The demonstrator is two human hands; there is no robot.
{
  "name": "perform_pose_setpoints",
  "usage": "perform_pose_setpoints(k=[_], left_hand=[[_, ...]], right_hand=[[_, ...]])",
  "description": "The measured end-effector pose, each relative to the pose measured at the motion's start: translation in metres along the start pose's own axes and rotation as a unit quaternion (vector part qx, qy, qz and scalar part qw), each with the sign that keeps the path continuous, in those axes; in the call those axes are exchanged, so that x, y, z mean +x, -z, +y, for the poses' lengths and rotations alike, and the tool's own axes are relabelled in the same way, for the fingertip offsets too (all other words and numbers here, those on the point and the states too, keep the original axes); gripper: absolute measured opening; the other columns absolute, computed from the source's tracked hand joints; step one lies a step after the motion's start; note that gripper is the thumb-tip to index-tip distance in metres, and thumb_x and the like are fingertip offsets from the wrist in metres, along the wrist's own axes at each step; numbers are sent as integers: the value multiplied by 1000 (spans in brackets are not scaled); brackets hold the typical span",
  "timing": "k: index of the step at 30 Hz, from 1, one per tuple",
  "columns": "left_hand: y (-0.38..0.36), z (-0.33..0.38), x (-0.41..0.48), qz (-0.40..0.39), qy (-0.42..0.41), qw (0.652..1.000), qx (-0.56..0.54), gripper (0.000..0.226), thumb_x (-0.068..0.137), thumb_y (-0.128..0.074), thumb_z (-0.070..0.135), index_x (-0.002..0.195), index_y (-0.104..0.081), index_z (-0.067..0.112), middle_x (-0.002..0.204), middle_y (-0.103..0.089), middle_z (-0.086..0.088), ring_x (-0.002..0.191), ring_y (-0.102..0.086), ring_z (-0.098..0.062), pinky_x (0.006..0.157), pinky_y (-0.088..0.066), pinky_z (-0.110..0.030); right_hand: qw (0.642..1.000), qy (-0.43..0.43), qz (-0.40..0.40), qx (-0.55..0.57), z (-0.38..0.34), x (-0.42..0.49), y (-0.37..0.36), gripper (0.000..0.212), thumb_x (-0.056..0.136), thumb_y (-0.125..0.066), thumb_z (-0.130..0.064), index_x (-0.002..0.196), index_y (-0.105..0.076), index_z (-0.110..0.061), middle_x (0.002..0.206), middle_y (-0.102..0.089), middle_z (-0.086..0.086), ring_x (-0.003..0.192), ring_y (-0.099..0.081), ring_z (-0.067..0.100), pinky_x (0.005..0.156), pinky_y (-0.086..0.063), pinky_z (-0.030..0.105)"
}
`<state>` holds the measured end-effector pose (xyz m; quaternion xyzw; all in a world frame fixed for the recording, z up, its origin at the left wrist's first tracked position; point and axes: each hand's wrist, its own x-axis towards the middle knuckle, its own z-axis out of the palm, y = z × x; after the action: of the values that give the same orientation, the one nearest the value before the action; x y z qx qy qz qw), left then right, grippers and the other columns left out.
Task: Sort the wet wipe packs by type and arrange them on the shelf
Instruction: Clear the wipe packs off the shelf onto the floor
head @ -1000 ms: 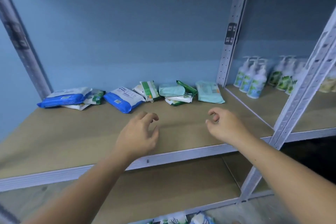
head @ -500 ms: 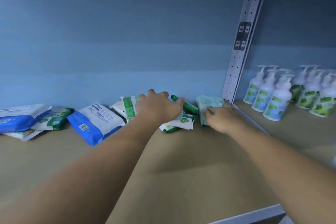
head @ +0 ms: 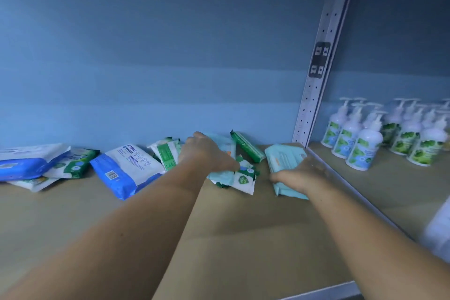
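Observation:
Wet wipe packs lie along the back of the brown shelf board (head: 219, 238). My left hand (head: 207, 152) reaches into the middle pile and grips a light teal pack (head: 220, 175) that lies over a white-and-green pack (head: 244, 181). A dark green pack (head: 247, 146) leans behind them. My right hand (head: 300, 173) grips a larger teal pack (head: 283, 157) close to the shelf upright; its fingers are blurred. Left of the pile are a white-and-green pack (head: 165, 153), a blue-and-white pack (head: 126, 168), and further blue (head: 24, 167) and green (head: 74, 164) packs.
A perforated metal upright (head: 314, 95) bounds the bay on the right. Beyond it, several white pump bottles (head: 362, 146) with green labels stand on the neighbouring shelf. The blue wall runs right behind the packs. The shelf's metal front edge (head: 323, 291) shows at the bottom.
Both hands went from hovering over the shelf front to the packs at the back. The left hand now closes over the light teal pack; the right has drawn the larger teal pack slightly forward.

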<state>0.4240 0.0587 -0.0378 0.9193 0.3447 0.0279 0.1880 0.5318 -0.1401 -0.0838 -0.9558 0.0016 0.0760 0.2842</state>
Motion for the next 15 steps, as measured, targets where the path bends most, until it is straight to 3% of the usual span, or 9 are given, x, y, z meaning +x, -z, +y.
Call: perform_pose_setpoints(k=[3,4,6,10,15], left_hand=[[6,-11,-31,41,-65,997,33,101,62,-75,67,134,-43,4,126,-48,-11,121,-46,-25,99,-45,-32],[8,-15,-43,43,-75,996,28,94,65,-76,63,131,-45,5,126,-49,-10,120,-47,-24,100,-45,-30],[10,-23,-67,49,-78,996,5,99,65,-78,60,136,-40,3,130,-45,-8,123,-45,-23,98,-43,-27],[24,-40,-115,79,-88,992,-42,105,60,-78,60,140,-34,8,129,-40,-4,125,-43,-22,99,-39,-31],[54,-57,-178,113,-122,985,-43,102,52,-74,66,131,-38,11,125,-43,-4,118,-47,-24,102,-43,-36]], right_hand=[[1000,-8,-19,2,10,-21,9,116,21,-74,-69,126,-54,-24,122,-59,1,112,-58,22,93,-53,36],[1000,-8,-20,8,13,-31,12,110,19,-75,-68,119,-56,-26,116,-60,0,106,-60,21,89,-55,34],[1000,-10,-20,14,22,-49,14,105,17,-75,-70,112,-56,-29,115,-59,-2,104,-59,21,90,-54,36],[1000,4,-19,10,41,-104,23,94,29,-74,-66,114,-55,-30,119,-53,1,108,-49,24,86,-47,34],[1000,26,11,-13,54,-181,51,117,25,-61,-68,133,-42,-29,119,-40,3,123,-42,29,100,-43,42]])
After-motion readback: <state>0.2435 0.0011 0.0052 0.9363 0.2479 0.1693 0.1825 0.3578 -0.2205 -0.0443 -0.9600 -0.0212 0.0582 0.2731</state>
